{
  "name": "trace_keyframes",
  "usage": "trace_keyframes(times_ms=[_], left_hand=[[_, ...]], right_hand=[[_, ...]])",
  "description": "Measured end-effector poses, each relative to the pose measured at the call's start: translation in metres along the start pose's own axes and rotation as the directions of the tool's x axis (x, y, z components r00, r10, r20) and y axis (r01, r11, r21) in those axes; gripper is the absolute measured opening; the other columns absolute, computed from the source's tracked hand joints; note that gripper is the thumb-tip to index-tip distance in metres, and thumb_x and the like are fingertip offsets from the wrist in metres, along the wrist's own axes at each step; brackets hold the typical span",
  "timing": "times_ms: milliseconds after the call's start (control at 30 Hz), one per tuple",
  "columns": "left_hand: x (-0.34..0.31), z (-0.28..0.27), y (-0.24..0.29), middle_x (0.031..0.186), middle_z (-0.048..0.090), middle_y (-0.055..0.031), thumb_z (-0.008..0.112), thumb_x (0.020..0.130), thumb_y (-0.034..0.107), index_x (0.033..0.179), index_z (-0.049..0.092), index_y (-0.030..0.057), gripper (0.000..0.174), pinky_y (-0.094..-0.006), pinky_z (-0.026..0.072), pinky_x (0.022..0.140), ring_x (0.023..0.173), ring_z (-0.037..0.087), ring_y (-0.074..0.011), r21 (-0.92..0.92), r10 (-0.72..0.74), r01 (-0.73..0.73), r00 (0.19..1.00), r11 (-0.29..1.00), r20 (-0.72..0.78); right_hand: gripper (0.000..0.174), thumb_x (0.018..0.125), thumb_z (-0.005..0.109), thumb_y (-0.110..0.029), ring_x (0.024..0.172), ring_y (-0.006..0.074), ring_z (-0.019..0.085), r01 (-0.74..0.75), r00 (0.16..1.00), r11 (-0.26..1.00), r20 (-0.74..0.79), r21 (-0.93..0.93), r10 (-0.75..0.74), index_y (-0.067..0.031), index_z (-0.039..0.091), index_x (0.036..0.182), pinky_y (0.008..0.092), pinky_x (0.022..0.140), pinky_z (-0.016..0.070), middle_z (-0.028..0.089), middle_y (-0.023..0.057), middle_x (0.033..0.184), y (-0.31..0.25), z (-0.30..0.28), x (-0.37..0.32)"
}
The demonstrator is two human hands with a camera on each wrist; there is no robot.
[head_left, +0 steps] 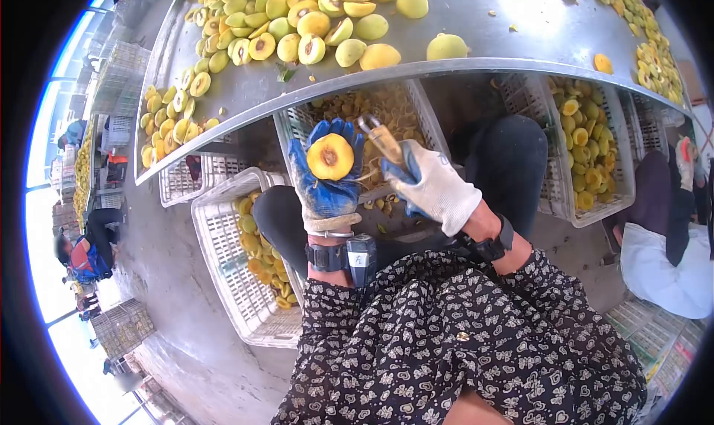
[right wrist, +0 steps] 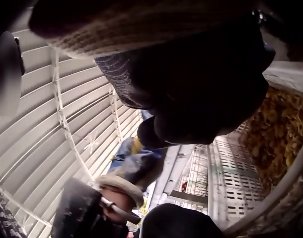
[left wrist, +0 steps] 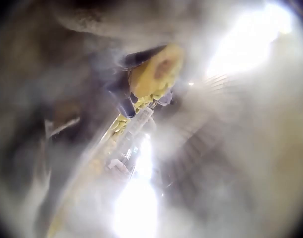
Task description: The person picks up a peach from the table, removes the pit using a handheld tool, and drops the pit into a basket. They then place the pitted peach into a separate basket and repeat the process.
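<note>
I've got the left hand [head_left: 335,196] with its fingers cupped round a halved fruit [head_left: 330,157], cut face showing, near the metal table [head_left: 483,65]'s front edge. Right hand [head_left: 439,187] grips a wooden-handled tool [head_left: 385,143], pretty tight gap between its metal end and the fruit. Right wrist cam adds ribbed roofing [right wrist: 82,111] my head cam misses.

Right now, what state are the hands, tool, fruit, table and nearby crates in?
Left hand: gloved, holding the cut fruit.
Cut fruit: halved, brown centre showing.
Right hand: gloved, gripping the tool.
Tool: held, not touching the cut fruit.
Table fruit: heaped, many pieces halved.
Metal table: partly covered.
Left crate: partly filled.
Middle crate: holding scraps.
Right crate: well filled.
</note>
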State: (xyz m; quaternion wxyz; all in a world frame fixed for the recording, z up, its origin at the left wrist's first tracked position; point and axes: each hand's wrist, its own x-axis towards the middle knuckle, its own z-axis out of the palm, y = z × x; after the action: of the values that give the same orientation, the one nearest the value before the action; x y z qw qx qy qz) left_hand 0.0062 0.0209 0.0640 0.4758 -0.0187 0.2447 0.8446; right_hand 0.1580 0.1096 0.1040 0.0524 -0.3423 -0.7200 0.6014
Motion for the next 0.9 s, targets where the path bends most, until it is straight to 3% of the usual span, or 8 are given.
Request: trace_keyframes(times_ms=[133,267,500,600,700,733,800,900], left_hand=[[-0.001,-0.004,-0.004,0.114,0.057,-0.0143,0.035,0.094,0.048,0.119,0.050,0.0048,0.052,-0.0482,0.0386,0.098,0.106,0.054,-0.0284,0.138,0.035,-0.033,0.999,0.990,-0.017],[-0.006,-0.010,-0.007,0.109,0.058,-0.0137,0.037,0.093,0.048,0.117,0.051,0.0047,0.051,-0.0476,0.0409,0.095,0.101,0.056,-0.0281,0.158,0.063,-0.064,0.998,0.985,0.008],[-0.009,-0.006,-0.009,0.085,0.063,-0.0135,0.046,0.091,0.046,0.093,0.060,0.0003,0.048,-0.0377,0.0522,0.065,0.074,0.062,-0.0258,0.289,0.071,-0.025,0.986,0.957,-0.149],[-0.009,-0.006,-0.008,0.076,0.062,-0.0125,0.047,0.090,0.046,0.091,0.059,0.0008,0.047,-0.0339,0.0524,0.056,0.062,0.060,-0.0234,0.529,0.040,0.097,0.970,0.843,-0.241],[-0.004,-0.020,-0.001,0.073,0.062,-0.0127,0.050,0.090,0.044,0.085,0.061,0.0009,0.045,-0.0322,0.0523,0.053,0.059,0.061,-0.0233,0.634,-0.071,0.180,0.979,0.752,-0.193],[-0.004,-0.019,0.000,0.070,0.063,-0.0129,0.054,0.088,0.043,0.082,0.061,-0.0002,0.044,-0.0320,0.0522,0.049,0.056,0.061,-0.0237,0.630,-0.122,0.205,0.977,0.749,-0.174],[0.000,-0.025,0.001,0.070,0.063,-0.0126,0.056,0.088,0.040,0.081,0.063,-0.0016,0.043,-0.0320,0.0527,0.050,0.056,0.061,-0.0228,0.610,-0.162,0.233,0.972,0.757,-0.170],[0.006,-0.032,-0.003,0.071,0.062,-0.0138,0.058,0.086,0.040,0.082,0.061,-0.0023,0.043,-0.0346,0.0533,0.050,0.058,0.062,-0.0245,0.618,-0.189,0.268,0.963,0.739,-0.191]], right_hand=[[0.024,0.084,0.051,-0.020,0.074,0.0373,0.061,0.181,0.983,0.895,0.061,-0.408,-0.171,0.0023,0.050,0.094,0.0441,0.066,0.0463,0.061,0.0223,0.076,-0.008,0.025,-0.003],[0.023,0.082,0.050,-0.013,0.074,0.0359,0.062,0.213,0.975,0.851,0.043,-0.480,-0.220,0.0031,0.050,0.098,0.0429,0.065,0.0472,0.062,0.0219,0.077,0.000,0.039,-0.002],[0.023,0.082,0.055,-0.018,0.067,0.0367,0.062,0.201,0.979,0.839,0.072,-0.505,-0.191,0.0014,0.047,0.091,0.0441,0.054,0.0466,0.061,0.0221,0.071,0.012,0.050,-0.010],[0.020,0.084,0.050,-0.015,0.077,0.0360,0.062,0.135,0.980,0.895,0.189,-0.425,-0.058,0.0030,0.049,0.093,0.0427,0.065,0.0478,0.062,0.0250,0.081,0.007,0.043,-0.013],[0.017,0.087,0.051,-0.018,0.061,0.0292,0.062,-0.032,0.958,0.981,0.275,-0.194,0.086,-0.0013,0.050,0.089,0.0378,0.054,0.0471,0.061,0.0180,0.072,0.009,0.037,-0.010],[0.016,0.088,0.051,-0.020,0.054,0.0231,0.057,-0.237,0.891,0.970,0.410,0.053,0.195,-0.0035,0.051,0.088,0.0335,0.048,0.0442,0.058,0.0121,0.067,0.007,0.031,-0.010],[0.015,0.089,0.054,-0.023,0.042,0.0092,0.043,-0.526,0.771,0.792,0.567,0.312,0.289,-0.0081,0.052,0.085,0.0229,0.038,0.0350,0.045,-0.0014,0.058,0.006,0.026,-0.007],[0.014,0.087,0.056,-0.020,0.040,0.0095,0.042,-0.581,0.746,0.657,0.637,0.481,0.193,-0.0094,0.052,0.079,0.0230,0.035,0.0331,0.046,-0.0009,0.057,0.021,0.024,-0.001]])
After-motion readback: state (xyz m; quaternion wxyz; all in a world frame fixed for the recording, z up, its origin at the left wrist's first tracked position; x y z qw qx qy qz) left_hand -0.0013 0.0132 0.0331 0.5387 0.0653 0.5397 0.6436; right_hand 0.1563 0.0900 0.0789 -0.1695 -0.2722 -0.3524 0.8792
